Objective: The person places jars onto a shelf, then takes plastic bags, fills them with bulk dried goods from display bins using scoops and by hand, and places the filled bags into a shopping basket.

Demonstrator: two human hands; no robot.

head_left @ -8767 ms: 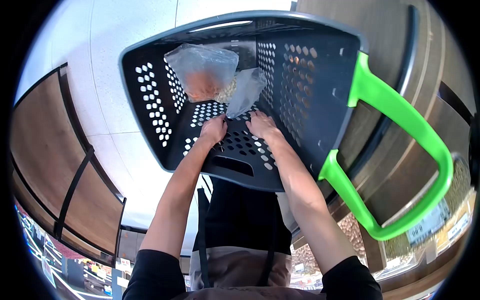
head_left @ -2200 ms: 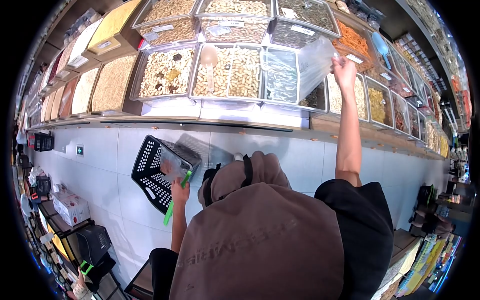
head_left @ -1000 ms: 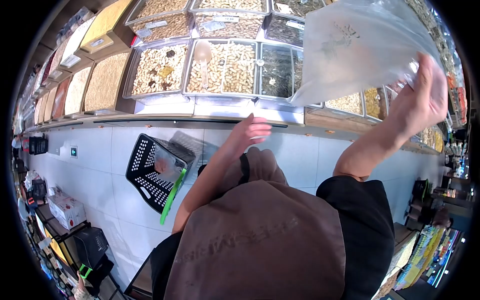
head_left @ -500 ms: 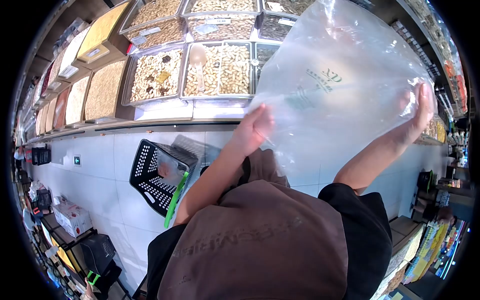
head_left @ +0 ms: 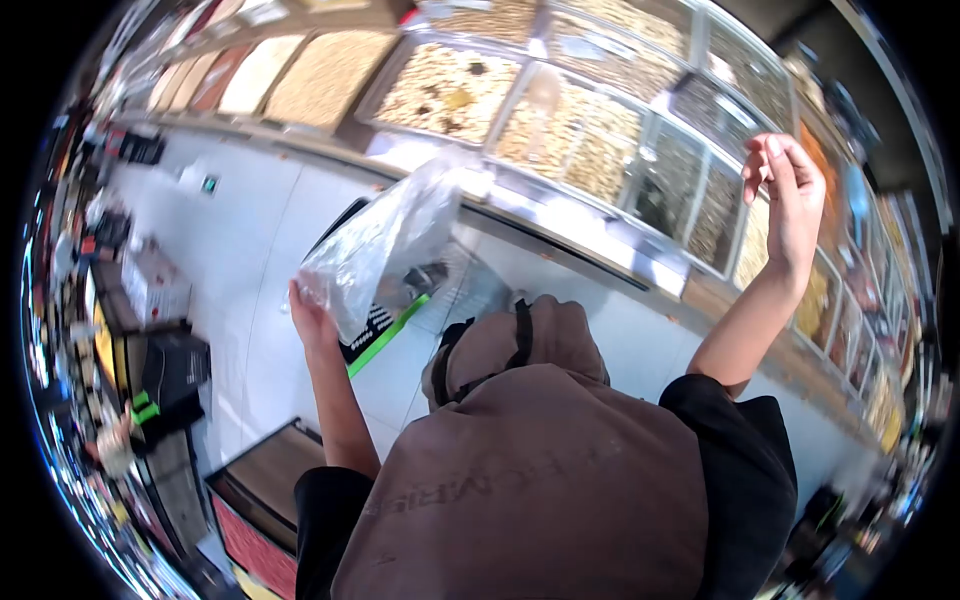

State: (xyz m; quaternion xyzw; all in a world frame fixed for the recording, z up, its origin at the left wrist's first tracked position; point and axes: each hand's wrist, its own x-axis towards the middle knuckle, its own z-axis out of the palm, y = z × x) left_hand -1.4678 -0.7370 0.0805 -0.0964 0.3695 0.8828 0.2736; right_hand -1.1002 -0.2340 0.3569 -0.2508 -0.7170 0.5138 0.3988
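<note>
A clear plastic bag (head_left: 395, 235) hangs from my left hand (head_left: 315, 318), which is closed on its lower left end. The bag's other end reaches up toward the edge of the bins, and part of the black basket (head_left: 372, 335) with a green handle shows behind it. On the other side, my right hand (head_left: 795, 195) is raised in front of the bins on the right. Its fingers are loosely bent and apart, and I see nothing held in them.
Clear bins of peanuts (head_left: 570, 135) line the shelf ahead, with a pale scoop (head_left: 541, 100) lying in one. Dark dried goods (head_left: 668, 180) fill bins farther right, and grain bins (head_left: 325, 78) stand left. A low display (head_left: 262, 500) stands at lower left.
My right hand has let go of the bag and moved up, away from it. My left hand has carried the bag left and down over the basket. The view has turned.
</note>
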